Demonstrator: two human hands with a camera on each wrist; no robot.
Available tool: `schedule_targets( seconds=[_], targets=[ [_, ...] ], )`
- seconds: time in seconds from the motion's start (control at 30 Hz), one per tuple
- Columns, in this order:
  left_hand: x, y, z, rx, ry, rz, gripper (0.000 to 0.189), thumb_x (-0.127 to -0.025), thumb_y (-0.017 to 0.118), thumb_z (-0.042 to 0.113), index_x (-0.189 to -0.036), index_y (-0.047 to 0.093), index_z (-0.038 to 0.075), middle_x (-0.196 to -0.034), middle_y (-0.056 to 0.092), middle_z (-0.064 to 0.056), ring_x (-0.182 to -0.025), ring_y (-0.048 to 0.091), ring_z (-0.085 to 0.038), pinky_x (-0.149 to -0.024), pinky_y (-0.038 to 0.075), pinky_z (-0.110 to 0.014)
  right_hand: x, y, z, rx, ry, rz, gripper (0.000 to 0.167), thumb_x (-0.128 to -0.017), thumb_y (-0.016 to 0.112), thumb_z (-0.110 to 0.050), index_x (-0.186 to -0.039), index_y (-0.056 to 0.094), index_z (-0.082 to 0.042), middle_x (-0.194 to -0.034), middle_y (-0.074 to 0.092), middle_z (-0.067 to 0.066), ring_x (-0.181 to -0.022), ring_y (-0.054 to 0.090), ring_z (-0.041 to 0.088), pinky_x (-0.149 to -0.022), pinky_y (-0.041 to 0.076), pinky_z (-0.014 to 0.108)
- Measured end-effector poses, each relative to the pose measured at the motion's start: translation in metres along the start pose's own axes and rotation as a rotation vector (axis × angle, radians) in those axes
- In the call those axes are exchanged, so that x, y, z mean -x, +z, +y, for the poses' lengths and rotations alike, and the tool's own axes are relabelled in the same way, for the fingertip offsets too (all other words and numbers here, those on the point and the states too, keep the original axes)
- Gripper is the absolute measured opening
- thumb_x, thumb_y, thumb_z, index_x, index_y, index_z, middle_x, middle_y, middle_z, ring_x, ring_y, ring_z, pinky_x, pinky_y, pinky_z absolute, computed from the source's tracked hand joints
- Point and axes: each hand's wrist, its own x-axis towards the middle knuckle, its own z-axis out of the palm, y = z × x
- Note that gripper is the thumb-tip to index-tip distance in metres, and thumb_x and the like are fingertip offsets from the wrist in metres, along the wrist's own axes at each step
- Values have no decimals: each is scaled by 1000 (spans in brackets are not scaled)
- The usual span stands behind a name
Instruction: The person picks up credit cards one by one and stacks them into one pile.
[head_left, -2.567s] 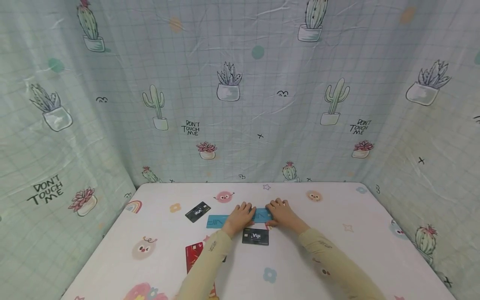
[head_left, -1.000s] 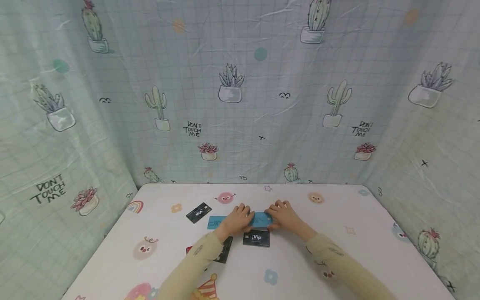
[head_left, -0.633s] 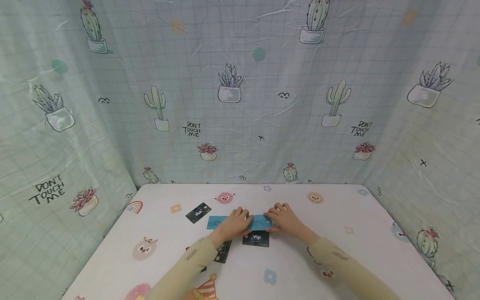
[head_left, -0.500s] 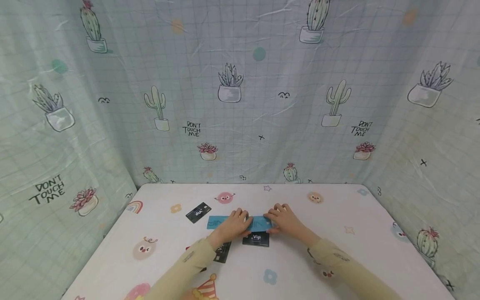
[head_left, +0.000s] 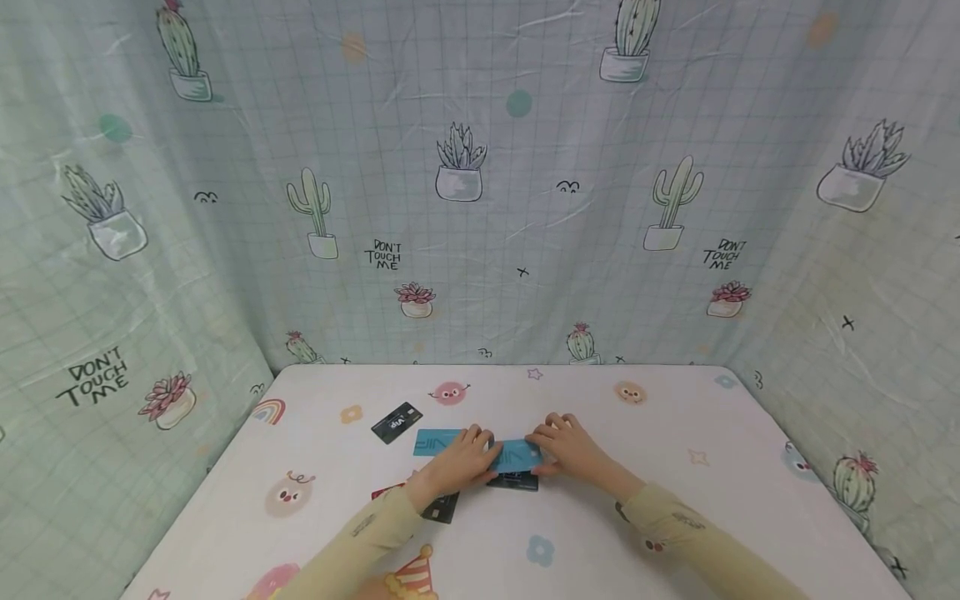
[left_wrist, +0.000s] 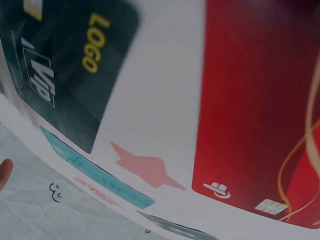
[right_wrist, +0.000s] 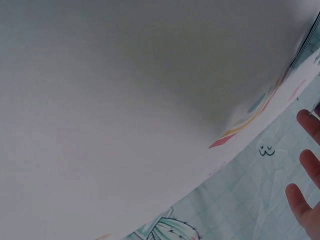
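Both hands hold a blue VIP card (head_left: pixel 517 455) between them in the head view. My left hand (head_left: pixel 455 461) pinches its left end, and my right hand (head_left: pixel 572 450) pinches its right end. The card overlaps the upper part of a black Vip card (head_left: pixel 514 482) below it. A second blue card (head_left: pixel 435 442) lies just left of my left hand. Under my left forearm, another black card (head_left: pixel 441 507) and a red card (head_left: pixel 384 490) are partly hidden. In the right wrist view, curved fingers (right_wrist: pixel 310 165) show at the right edge.
A third black card (head_left: pixel 397 422) lies askew at the back left. The white tabletop (head_left: pixel 720 517) carries printed faces, flowers and stars. A curtain (head_left: pixel 487 233) with cactus prints hangs behind the table and along its sides.
Both hands have drawn the blue card toward the near side, so it now covers more of the black Vip card. The left forearm has shifted left and nearer. The other cards stay put.
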Motion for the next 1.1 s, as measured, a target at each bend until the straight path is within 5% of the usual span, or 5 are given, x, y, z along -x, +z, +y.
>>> schedule_targets(
  seconds=[0.43,0.9,1.1],
  targets=[
    [9,-3,3,89,11,-30,42,-88,49,42,-120,52,14,-111,53,-3,-98,47,-17,-88,44,-35,7,2,-6,26,-59,73,50,-70,65,-53,-105,63,-17,-98,61,-3,-88,46,15,-77,40,37],
    [13,-3,4,155,40,-92,45,-89,47,42,-126,48,16,-115,51,-3,-104,45,-18,-94,41,-37,12,1,-15,4,-61,-7,47,-75,60,-53,-107,63,-18,-100,63,-4,-92,49,17,-82,39,41],
    [12,2,4,163,56,-67,44,-88,48,42,-124,50,16,-115,51,-3,-103,46,-17,-92,43,-35,13,1,-16,8,-60,-14,47,-76,60,-53,-105,63,-16,-99,63,-5,-92,48,17,-81,37,39]
  ],
)
